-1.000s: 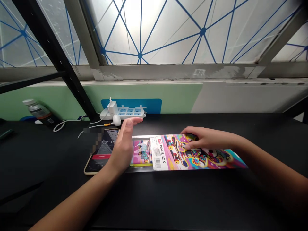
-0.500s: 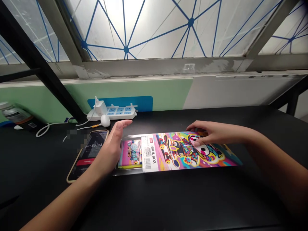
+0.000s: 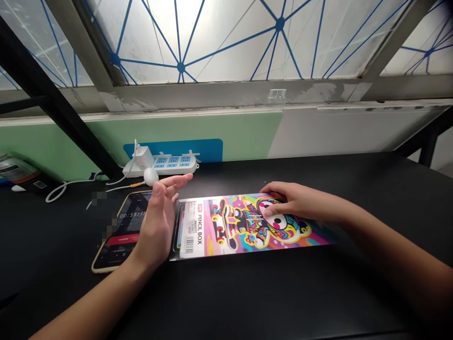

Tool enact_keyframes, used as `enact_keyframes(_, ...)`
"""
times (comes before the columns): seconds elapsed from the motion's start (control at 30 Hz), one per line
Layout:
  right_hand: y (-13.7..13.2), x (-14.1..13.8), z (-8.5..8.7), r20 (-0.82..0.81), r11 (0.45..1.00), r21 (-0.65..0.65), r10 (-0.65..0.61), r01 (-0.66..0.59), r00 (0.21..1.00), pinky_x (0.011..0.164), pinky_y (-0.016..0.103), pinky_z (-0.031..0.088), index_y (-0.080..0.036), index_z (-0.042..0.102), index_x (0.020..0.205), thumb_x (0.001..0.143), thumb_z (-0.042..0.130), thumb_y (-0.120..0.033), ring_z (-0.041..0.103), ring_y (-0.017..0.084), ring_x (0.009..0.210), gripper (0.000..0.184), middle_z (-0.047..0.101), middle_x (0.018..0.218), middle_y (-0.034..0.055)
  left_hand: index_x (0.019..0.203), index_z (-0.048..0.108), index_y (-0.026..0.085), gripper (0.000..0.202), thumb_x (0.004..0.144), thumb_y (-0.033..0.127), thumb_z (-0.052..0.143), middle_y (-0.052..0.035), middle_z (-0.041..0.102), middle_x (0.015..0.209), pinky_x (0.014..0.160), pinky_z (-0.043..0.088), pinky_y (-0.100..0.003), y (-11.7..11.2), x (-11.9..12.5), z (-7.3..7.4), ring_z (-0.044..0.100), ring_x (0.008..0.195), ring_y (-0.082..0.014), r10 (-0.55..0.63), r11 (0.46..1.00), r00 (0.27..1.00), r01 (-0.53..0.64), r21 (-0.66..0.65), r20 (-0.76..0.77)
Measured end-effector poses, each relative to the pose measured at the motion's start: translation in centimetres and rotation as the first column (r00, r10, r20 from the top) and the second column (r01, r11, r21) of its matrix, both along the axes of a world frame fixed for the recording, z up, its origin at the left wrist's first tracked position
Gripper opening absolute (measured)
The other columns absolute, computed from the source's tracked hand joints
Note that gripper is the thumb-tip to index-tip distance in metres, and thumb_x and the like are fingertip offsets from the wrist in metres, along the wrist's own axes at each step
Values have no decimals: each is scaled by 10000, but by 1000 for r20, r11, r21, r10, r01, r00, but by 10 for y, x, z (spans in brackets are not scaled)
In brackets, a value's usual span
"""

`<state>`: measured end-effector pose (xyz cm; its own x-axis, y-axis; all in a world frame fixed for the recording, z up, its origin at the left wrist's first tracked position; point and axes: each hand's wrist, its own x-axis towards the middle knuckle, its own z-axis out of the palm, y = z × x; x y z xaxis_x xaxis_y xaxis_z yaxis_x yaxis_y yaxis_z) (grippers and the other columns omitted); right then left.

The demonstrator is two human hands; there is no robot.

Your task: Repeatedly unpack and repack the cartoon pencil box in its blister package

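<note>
A colourful cardboard sleeve [image 3: 226, 222] marked "PENCIL BOX" lies on the dark tabletop, a skateboarding cartoon figure printed on it. From its left end pokes a thin strip of clear plastic tray [image 3: 174, 245]; most of the tray is hidden inside. My right hand [image 3: 295, 203] grips the sleeve's right part, thumb on the top face and fingers over the far edge. Upright at the tray's left end stands my left hand [image 3: 157, 222], its fingers stretched out and its palm side against or very close to the tray.
Left of my left hand lies a phone [image 3: 116, 255] with a running timer. Behind it, a white power strip [image 3: 173, 163] with a plugged-in charger [image 3: 143, 157] and cables sits by the wall. A bottle [image 3: 21, 172] lies at far left, near a black metal post [image 3: 78, 127].
My right hand has pushed the sleeve leftward over the tray, covering the pink printed item that showed before. My left hand stays at the tray's end, fingers spread more.
</note>
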<state>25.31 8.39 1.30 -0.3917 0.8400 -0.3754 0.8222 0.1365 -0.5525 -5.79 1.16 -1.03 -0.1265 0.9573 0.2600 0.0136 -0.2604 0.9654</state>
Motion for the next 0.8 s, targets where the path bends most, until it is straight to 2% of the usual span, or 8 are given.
enact_keyframes(0.13, -8, -18, -6, 84, 978, 201, 29, -45, 996, 931, 437, 493, -287, 659, 1247, 774, 640, -767, 594, 384, 1198, 674, 675, 1309, 96, 1185, 622, 276, 554, 1028, 654, 249, -60, 613, 1434, 1229, 215, -546, -3, 0, -1, 427, 1448, -298, 10, 1000, 999, -9, 19, -38)
enact_keyframes(0.23, -9, -19, -6, 104, 968, 235, 62, -85, 993, 928, 443, 491, -265, 669, 1209, 803, 605, -774, 594, 372, 1177, 654, 680, 1283, 108, 1187, 640, 292, 436, 1024, 613, 395, -37, 617, 1423, 1224, 251, -514, -5, -1, -1, 469, 1412, -301, -4, 1000, 988, 1, -19, -157)
enact_keyframes(0.3, -6, -12, -3, 98, 971, 212, 88, -108, 991, 914, 426, 506, -263, 660, 1218, 817, 612, -753, 613, 353, 1158, 635, 681, 1285, 102, 1198, 643, 300, 394, 1020, 591, 446, -28, 612, 1425, 1214, 268, -506, -4, -4, -1, 485, 1394, -300, -5, 1000, 976, -1, -29, -217)
enact_keyframes(0.37, 0, 2, 0, 88, 979, 158, 114, -127, 990, 933, 419, 516, -275, 634, 1278, 814, 646, -718, 615, 347, 1180, 642, 666, 1328, 90, 1198, 648, 298, 431, 1032, 604, 393, -33, 618, 1414, 1212, 259, -523, -2, -8, 0, 475, 1398, -300, 24, 999, 976, -29, -18, -217)
enact_keyframes(0.47, 14, 28, 3, 47, 988, 50, 141, -144, 989, 973, 401, 525, -300, 604, 1354, 799, 713, -642, 600, 341, 1240, 662, 636, 1399, 63, 1155, 655, 288, 535, 1030, 651, 284, -53, 635, 1392, 1200, 239, -584, 4, -15, 2, 440, 1421, -319, 75, 996, 986, -80, -26, -148)
enact_keyframes(0.57, 25, 43, 1, 9, 991, 28, 134, -134, 991, 994, 395, 526, -294, 606, 1362, 775, 761, -591, 592, 340, 1264, 677, 638, 1400, 62, 1121, 628, 279, 597, 1013, 695, 215, -70, 635, 1403, 1177, 267, -607, 8, -16, 4, 428, 1436, -331, 45, 996, 999, -48, -81, -30)
enact_keyframes(0.67, 25, 38, -1, -31, 994, -5, 108, -108, 994, 968, 394, 540, -278, 616, 1344, 768, 769, -584, 621, 337, 1225, 670, 667, 1354, 68, 1128, 605, 274, 613, 1008, 705, 187, -77, 640, 1406, 1197, 239, -583, 7, -12, 4, 434, 1442, -315, -8, 997, 998, 13, -81, 66)
enact_keyframes(0.8, 16, 19, -1, -59, 996, -46, 78, -80, 995, 886, 381, 558, -284, 647, 1270, 776, 753, -598, 665, 327, 1139, 595, 704, 1286, 58, 1145, 601, 275, 584, 1021, 673, 192, -77, 641, 1406, 1212, 182, -584, 5, -7, 3, 429, 1446, -301, -25, 998, 993, 30, -47, 120)
